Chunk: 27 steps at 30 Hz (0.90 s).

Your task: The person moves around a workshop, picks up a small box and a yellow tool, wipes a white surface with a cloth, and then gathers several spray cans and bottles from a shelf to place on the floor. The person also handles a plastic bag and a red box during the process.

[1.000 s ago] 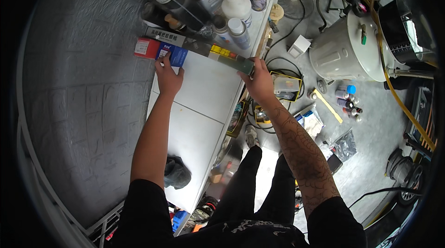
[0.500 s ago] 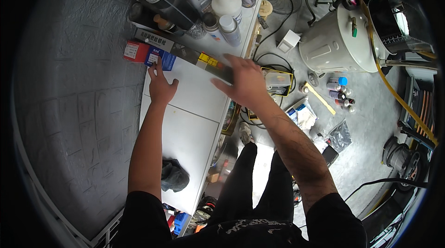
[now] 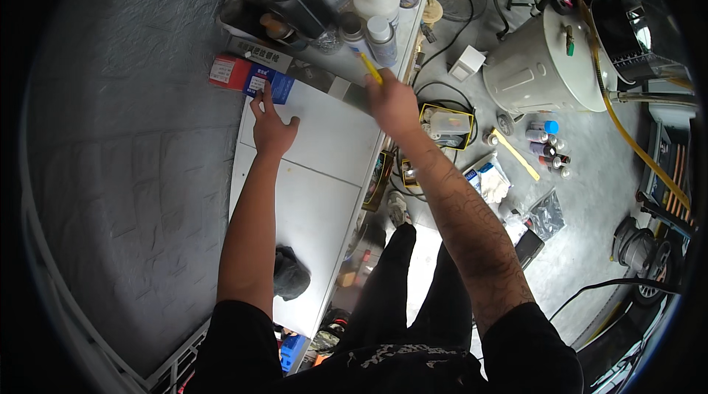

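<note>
My right hand [image 3: 394, 105] is closed around a slim yellow object [image 3: 371, 68] that sticks out past the fingers toward the spray cans. Its exact kind cannot be made out. My left hand [image 3: 274, 132] rests with stretched fingers on a small blue box [image 3: 279, 86] and grips nothing. Against the blue box lies a red box [image 3: 229, 72] with a white label. Just behind them a long grey box [image 3: 313, 75] stretches across the white tabletop [image 3: 310, 151], its right end close to my right hand.
Behind the long box stand a dark bottle [image 3: 291, 0], a white spray bottle [image 3: 377, 0] and several cans. A black cloth-like bundle [image 3: 290, 274] lies nearer me. On the floor to the right are a white drum [image 3: 542, 62], a yellow-edged case [image 3: 450, 126] and several small bottles.
My right hand has picked the yellow object up off the long grey box and lifted it. My left hand stays at the blue box. The whole view has shifted slightly.
</note>
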Available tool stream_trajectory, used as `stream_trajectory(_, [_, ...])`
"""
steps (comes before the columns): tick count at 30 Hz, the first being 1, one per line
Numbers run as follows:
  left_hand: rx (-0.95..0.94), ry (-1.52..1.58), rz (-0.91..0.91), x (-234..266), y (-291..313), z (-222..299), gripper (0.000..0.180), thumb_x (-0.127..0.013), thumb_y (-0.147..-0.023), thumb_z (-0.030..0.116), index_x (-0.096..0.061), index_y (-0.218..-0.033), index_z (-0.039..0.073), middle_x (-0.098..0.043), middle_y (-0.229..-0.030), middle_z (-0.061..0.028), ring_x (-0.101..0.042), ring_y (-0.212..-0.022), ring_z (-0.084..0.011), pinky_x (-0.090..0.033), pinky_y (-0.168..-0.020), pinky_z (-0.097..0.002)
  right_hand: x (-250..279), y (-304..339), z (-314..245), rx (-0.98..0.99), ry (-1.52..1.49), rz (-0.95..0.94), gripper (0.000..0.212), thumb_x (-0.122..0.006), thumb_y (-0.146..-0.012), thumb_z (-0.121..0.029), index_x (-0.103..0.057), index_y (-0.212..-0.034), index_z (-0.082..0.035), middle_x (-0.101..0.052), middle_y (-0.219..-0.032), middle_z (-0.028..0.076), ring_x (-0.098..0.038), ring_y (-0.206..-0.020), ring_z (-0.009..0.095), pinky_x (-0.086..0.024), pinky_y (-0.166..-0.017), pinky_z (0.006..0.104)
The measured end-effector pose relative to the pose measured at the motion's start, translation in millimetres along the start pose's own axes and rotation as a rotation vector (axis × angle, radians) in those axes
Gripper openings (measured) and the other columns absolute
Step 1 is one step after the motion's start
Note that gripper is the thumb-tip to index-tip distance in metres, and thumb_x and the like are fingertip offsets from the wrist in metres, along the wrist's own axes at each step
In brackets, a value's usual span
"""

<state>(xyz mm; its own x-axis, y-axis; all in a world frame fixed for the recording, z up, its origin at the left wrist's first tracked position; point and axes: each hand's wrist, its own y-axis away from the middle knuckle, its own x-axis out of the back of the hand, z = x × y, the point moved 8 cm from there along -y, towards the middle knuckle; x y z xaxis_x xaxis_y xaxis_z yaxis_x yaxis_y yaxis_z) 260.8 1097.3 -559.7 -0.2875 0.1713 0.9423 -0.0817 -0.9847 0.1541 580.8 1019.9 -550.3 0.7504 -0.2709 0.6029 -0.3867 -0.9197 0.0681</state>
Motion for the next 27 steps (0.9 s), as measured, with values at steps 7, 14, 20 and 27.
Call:
stream_trajectory(7, [-0.084, -0.104, 0.084, -1, 4, 6, 0.126, -0.092, -0.085, 0.021, -0.012, -0.182, 0.018, -0.026, -0.174, -0.0225, -0.064, -0.141, -0.0446, -0.068, -0.104, -0.0486, -3, -29, 75, -0.161, -0.289, -0.365, 0.037, -0.080, -0.105, -0.026, -0.077, -0.130, 0.001, -0.083, -0.091, 0.015, -0.081, -0.077, 0.027, -0.063, -0.076, 0.0411])
stream_trajectory(14, [-0.064, -0.068, 0.071, -4, 2, 1, 0.127, -0.091, -0.085, 0.018, -0.010, -0.183, 0.021, -0.027, -0.174, -0.0216, -0.069, -0.134, -0.0425, -0.068, -0.102, -0.0476, 15, -12, 46, 0.079, -0.319, -0.360, 0.055, -0.078, -0.110, -0.031, -0.065, -0.154, 0.000, -0.075, -0.137, 0.023, -0.076, -0.119, 0.029, -0.058, -0.103, 0.0393])
stream_trajectory(20, [-0.134, -0.140, 0.098, 2, 4, 6, 0.123, -0.090, -0.086, 0.018, -0.013, -0.182, 0.021, -0.028, -0.174, -0.0218, -0.072, -0.129, -0.0443, -0.068, -0.102, -0.0483, 38, 59, -24, 0.456, 0.062, -0.098, 0.055, -0.078, -0.103, -0.028, -0.062, -0.149, -0.005, -0.076, -0.128, 0.023, -0.075, -0.120, 0.043, -0.057, -0.106, 0.0522])
stream_trajectory(27, [-0.145, 0.047, 0.181, -1, 8, -13, 0.099, -0.085, -0.091, 0.016, -0.034, -0.176, 0.018, -0.040, -0.168, -0.0226, -0.062, -0.140, -0.0478, -0.059, -0.113, -0.0519, -3, 38, -17, 0.201, 0.381, -0.297, 0.041, -0.076, -0.086, -0.002, -0.065, -0.125, -0.007, -0.076, -0.110, 0.017, -0.077, -0.107, 0.039, -0.060, -0.094, 0.0516])
